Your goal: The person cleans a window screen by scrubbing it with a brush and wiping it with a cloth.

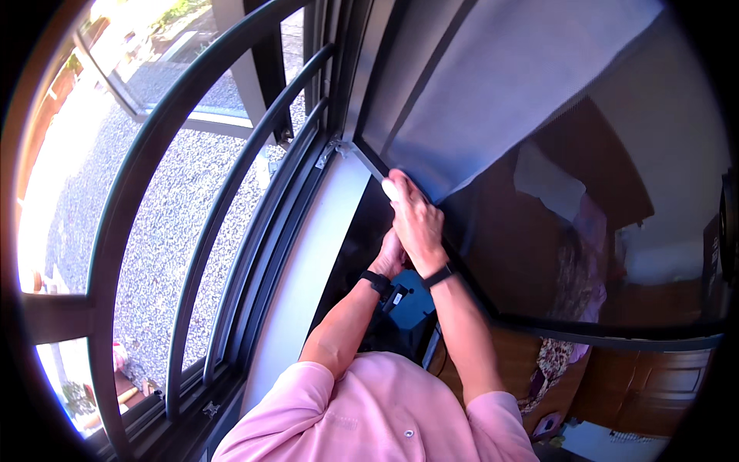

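A dark-framed window screen (372, 160) stands swung inward on the right, its mesh showing the room through it. My right hand (418, 223) is closed around the screen frame's lower edge, near the corner beside the window. Just below and to the left of it, my left hand (391, 254) is raised close to the same edge. The left hand's fingers are mostly hidden behind the right hand, so what they touch cannot be seen. Dark bands are on both wrists. A white window sill (319, 231) runs along the left of my arms.
Curved dark metal bars (127, 185) cross the window opening on the left. Beyond them an outer glass sash (185, 119) stands open above speckled ground (158, 231). A blue object (409, 308) lies under my forearms. Wooden cabinet doors (654, 385) are at the lower right.
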`<state>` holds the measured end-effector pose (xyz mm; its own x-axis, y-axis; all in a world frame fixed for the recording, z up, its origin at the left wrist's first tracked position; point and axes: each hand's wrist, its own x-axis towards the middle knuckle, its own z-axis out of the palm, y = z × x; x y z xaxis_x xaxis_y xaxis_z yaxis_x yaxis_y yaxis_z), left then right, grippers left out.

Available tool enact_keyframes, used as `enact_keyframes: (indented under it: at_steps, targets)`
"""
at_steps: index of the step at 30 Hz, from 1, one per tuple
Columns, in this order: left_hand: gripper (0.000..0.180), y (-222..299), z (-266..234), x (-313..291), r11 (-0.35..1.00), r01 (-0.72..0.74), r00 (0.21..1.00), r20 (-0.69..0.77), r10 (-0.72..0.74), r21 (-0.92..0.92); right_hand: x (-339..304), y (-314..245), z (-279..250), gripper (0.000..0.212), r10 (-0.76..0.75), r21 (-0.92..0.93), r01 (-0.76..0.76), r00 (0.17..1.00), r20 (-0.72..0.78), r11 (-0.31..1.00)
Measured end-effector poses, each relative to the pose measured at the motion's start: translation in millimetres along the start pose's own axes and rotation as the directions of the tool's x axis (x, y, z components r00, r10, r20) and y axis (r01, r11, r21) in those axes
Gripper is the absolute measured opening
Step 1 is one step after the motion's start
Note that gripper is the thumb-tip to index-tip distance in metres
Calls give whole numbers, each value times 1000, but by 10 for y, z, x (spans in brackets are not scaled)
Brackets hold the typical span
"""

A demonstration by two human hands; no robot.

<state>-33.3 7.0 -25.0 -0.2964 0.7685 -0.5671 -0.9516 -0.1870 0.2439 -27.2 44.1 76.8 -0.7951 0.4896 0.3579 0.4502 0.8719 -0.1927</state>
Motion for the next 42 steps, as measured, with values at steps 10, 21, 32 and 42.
enact_keyframes:
  at_steps: [10, 21, 32, 42]
  targets:
    - [63, 9, -127, -23, 992, 103, 983, 142, -113, 79, -1371, 452, -901, 66, 146, -57, -144, 989, 33, 988]
    - [36, -19, -210, -45, 993, -39, 963, 263, 67, -108, 30, -51, 147, 68, -140, -142, 130, 988, -63, 981]
    - [71, 40, -179, -5, 985, 49, 985, 156, -75, 165, -1338, 455, -909, 71, 120, -97, -106, 981, 152, 990]
    - [40, -100, -212, 9, 993, -54, 993, 109, 42, 109, 28, -49, 119, 60, -80, 61, 91, 984, -158, 994]
